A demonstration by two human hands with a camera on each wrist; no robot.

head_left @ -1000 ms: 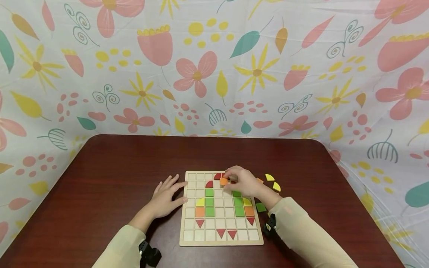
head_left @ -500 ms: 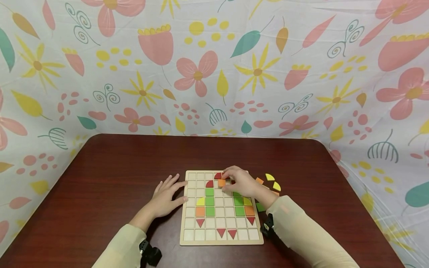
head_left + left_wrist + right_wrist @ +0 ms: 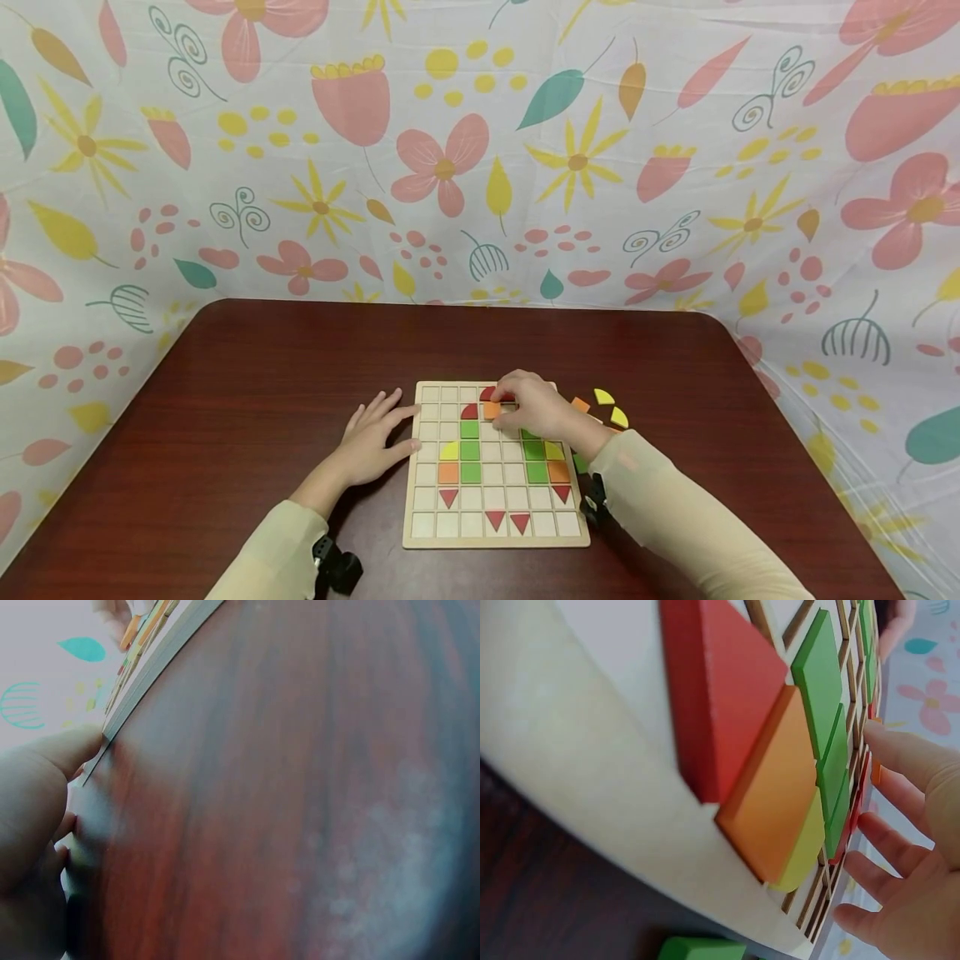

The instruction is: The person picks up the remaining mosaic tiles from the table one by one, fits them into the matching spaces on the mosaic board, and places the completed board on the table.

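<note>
A light wooden grid board lies on the dark table. My right hand pinches an orange square block between thumb and index finger, at the second row from the far edge. In the right wrist view the orange square block shows as a sliver at the fingertips. Beside it sit a red quarter-circle and, just beyond, another red piece. My left hand is spread flat on the table, its thumb and a fingertip at the board's left edge; the left wrist view shows that thumb against it.
Green squares, orange squares and yellow quarter-circles fill some cells. Several red triangles lie in the near rows. Loose yellow pieces, an orange one and a green one lie right of the board.
My right hand has shifted the orange square block slightly left, closer to the red quarter-circle and in line with the cell there. My left hand has stayed in place.
</note>
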